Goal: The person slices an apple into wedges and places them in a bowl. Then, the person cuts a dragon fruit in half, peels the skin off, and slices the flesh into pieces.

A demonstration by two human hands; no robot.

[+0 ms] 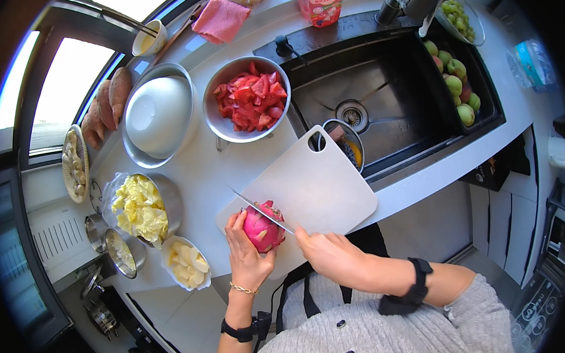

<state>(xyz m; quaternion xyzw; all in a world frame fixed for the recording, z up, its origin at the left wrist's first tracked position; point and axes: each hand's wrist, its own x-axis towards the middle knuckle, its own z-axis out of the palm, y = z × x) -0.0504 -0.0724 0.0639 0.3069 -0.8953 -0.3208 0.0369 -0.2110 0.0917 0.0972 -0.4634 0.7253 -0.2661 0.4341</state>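
A pink dragon fruit (pixel 263 231) rests at the near left part of a white cutting board (pixel 319 184). My left hand (pixel 247 248) grips the fruit from its left and near side, fingers spread along it. In my right hand (pixel 334 257) is the handle of a kitchen knife (pixel 260 210), mostly hidden by my fingers. The blade lies slantwise across the top of the fruit and points to the far left. Whether its edge has entered the skin, I cannot tell.
Left stand a metal bowl of cut tomatoes (pixel 252 96), a bowl of cabbage leaves (pixel 143 208) and a dish of sliced potato-like pieces (pixel 187 263). A black sink (pixel 388 84) with a strainer basket (pixel 358 160) adjoins the board. Peaches (pixel 456 83) sit at its right end.
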